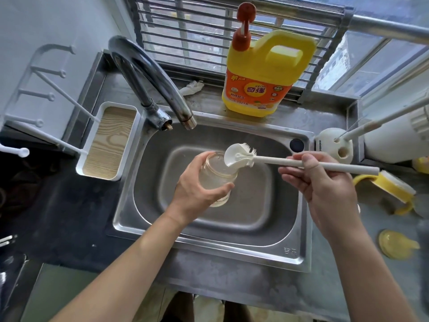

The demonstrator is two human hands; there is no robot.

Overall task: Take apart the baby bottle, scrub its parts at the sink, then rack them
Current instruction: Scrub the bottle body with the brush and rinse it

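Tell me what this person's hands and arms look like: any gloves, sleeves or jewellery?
The left hand and right hand are bare: no gloves, rings, watch or bracelet show. The left forearm and right forearm are uncovered to the picture's edge, so no sleeve is in view. The nails look short and unpainted.

**Yellow, white and steel at my sink**

The bottle body (216,177) I hold is clear and colourless, with faint pale print near its base. My brush (267,159) is white from head to handle. The sink (209,240) is dull silver steel, and the tap (148,66) is a brighter chrome, browned at its mouth. The detergent jug (278,63) is bright yellow. Its label (255,91) is orange with red and yellow lettering, and its pump (242,36) is red-orange. The tray (97,176) has a white rim and a pale wood-grain floor. On my right, the collar ring (392,185) is yellow banded in white, a small part (394,247) is translucent yellow, and the brush holder (327,140) is cream-white.
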